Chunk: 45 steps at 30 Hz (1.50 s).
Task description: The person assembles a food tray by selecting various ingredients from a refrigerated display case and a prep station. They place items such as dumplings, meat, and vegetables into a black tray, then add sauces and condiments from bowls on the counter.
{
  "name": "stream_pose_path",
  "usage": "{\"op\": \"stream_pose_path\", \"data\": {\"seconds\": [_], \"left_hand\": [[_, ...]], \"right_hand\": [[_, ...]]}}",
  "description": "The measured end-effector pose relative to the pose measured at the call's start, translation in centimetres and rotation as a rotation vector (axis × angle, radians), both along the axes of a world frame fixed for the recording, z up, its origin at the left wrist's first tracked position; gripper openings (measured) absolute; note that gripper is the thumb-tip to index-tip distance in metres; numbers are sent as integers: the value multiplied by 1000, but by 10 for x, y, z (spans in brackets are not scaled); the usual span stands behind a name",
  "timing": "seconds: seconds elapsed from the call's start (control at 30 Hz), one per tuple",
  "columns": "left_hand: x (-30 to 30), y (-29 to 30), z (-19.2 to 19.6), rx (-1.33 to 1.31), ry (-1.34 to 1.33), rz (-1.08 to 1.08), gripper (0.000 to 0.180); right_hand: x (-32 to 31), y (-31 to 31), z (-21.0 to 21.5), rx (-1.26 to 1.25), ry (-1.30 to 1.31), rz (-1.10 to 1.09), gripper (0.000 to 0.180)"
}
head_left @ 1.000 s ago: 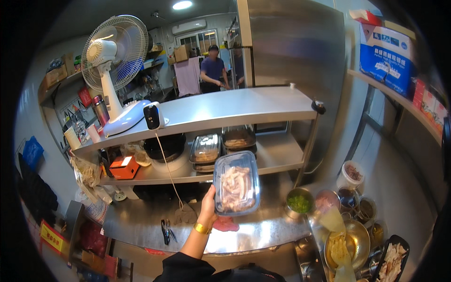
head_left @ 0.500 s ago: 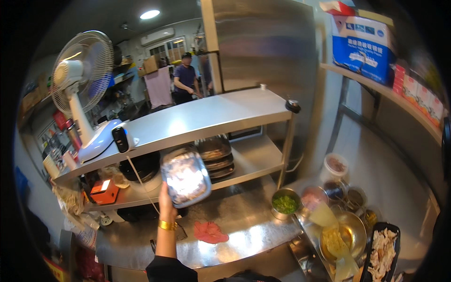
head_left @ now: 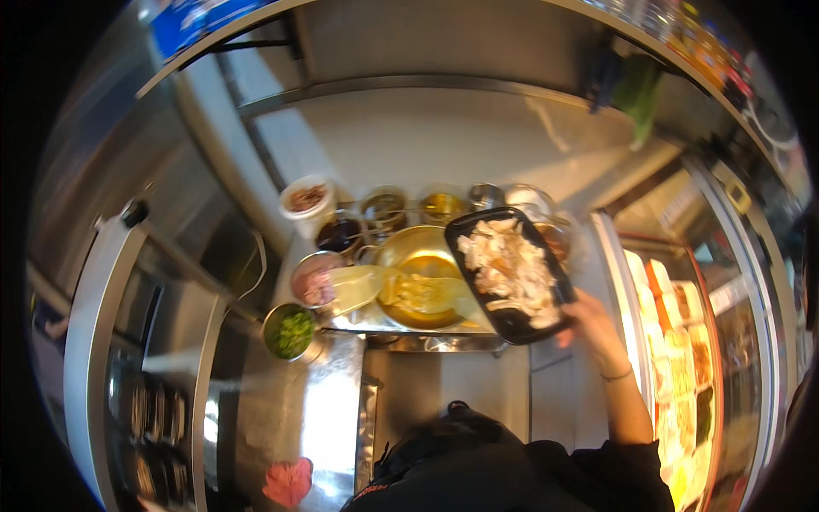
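**Black tray of pale shredded food now held at the right**

The black tray (head_left: 510, 273), filled with pale shredded food, is held at its near right corner by the right hand (head_left: 587, 317), whose fingers are closed on the rim. It is seen tilted above the round golden pan (head_left: 418, 277), just right of the row of small condiment bowls (head_left: 384, 205). A second earlier, a clear lidded container was held up by the left hand before a steel shelf and a fan; that container and that hand are no longer seen, and the view has been turned toward the cooking station. The bowl of chopped greens (head_left: 290, 331), formerly at the right, is now found left of the pan. A pink cloth (head_left: 287, 480) is seen on the steel tabletop (head_left: 324, 410) at lower left.
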<state>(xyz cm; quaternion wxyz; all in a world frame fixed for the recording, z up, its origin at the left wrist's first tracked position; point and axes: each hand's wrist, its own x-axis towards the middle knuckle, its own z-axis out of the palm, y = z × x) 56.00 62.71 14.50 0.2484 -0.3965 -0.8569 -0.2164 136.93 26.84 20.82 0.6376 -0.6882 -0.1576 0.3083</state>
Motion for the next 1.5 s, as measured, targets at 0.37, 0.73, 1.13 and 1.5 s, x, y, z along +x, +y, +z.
{"op": "stream_pose_path", "data": {"seconds": [0.37, 0.73, 1.13, 1.5], "left_hand": [[453, -22, -74, 218, -760, -1312, 13], [643, -39, -116, -544, -622, -1593, 34], [533, -36, -169, -599, -747, -849, 52], [305, -104, -278, -718, -799, 35, 64]], "right_hand": [[51, -56, -49, 19, 30, -180, 24], [97, -55, -59, 66, 44, -224, 32], [101, 23, -36, 20, 115, -158, 27], [82, 113, -29, 10, 103, -58, 23]]}}
